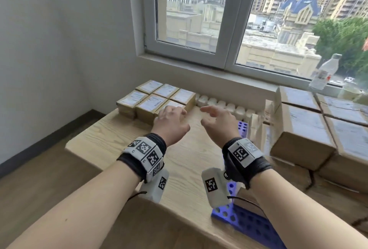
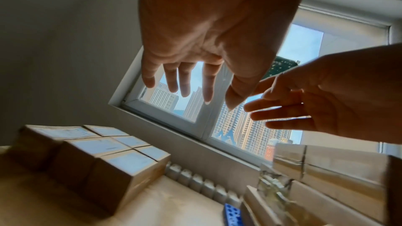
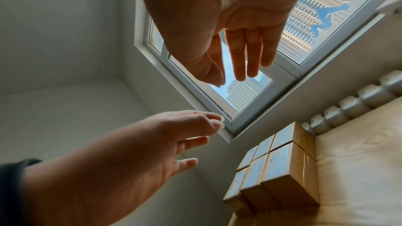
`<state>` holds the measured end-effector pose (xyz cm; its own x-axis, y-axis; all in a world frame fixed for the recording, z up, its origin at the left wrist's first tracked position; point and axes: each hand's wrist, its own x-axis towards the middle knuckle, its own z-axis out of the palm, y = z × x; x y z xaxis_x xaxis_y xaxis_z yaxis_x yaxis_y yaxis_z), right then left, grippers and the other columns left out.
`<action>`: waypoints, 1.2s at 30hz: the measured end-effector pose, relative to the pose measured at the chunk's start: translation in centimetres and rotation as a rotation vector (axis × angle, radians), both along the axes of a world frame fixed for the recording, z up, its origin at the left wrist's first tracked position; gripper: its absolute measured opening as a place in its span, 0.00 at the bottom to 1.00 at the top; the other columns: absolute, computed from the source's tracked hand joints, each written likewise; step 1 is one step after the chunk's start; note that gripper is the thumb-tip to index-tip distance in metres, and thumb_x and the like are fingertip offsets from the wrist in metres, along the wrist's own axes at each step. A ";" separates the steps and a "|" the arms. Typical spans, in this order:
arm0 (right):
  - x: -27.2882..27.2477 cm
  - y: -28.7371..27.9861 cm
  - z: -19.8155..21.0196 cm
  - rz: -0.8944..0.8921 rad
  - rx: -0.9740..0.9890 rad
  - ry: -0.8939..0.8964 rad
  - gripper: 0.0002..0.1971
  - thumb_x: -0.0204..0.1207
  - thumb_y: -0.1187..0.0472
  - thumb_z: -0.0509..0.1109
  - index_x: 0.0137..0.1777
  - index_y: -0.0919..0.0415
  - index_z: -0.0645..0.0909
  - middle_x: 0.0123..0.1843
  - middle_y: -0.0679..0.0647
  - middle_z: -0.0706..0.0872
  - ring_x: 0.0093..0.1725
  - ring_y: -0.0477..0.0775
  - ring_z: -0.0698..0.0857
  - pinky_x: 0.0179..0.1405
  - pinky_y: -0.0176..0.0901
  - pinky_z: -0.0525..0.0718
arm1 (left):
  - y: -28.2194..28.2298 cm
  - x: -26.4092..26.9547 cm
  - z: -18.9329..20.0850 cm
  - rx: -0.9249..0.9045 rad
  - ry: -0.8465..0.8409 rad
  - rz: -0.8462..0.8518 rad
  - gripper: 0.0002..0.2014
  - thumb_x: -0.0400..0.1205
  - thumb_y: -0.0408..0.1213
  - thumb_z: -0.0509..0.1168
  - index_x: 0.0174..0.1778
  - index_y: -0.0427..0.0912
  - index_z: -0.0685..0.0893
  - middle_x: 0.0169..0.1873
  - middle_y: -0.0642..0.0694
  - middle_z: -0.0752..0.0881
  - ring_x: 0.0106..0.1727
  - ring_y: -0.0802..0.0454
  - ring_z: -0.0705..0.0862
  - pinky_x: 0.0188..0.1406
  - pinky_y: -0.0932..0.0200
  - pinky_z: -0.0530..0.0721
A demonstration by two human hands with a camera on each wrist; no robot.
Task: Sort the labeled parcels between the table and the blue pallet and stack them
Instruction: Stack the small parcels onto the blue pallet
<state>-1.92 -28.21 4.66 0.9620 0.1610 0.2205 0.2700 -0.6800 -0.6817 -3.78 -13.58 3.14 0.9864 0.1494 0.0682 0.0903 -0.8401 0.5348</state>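
Several small brown parcels with white labels (image 1: 153, 99) stand packed in a block at the far left corner of the wooden table (image 1: 123, 141). In the left wrist view the same parcel block (image 2: 113, 161) lies below the hand. My left hand (image 1: 169, 117) hovers open just above the nearest parcel, holding nothing. To its right my right hand (image 1: 215, 117) is open and empty, fingers spread over bare tabletop. Larger parcels (image 1: 304, 127) are stacked on the blue pallet (image 1: 249, 223) at the right. The right wrist view shows the small parcel block (image 3: 280, 171) from the side.
A white radiator (image 1: 225, 106) runs along the wall behind the table. On the window sill at the right stands a clear plastic bottle (image 1: 324, 71). Grey wall and wood floor (image 1: 35, 189) lie to the left of the table.
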 end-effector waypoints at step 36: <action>25.1 22.7 -12.2 -0.070 0.180 0.430 0.13 0.75 0.63 0.64 0.52 0.53 0.88 0.54 0.48 0.86 0.55 0.47 0.83 0.50 0.39 0.79 | 27.4 23.3 -9.0 -0.257 0.255 0.207 0.17 0.81 0.40 0.65 0.66 0.50 0.79 0.71 0.46 0.73 0.70 0.47 0.74 0.66 0.56 0.72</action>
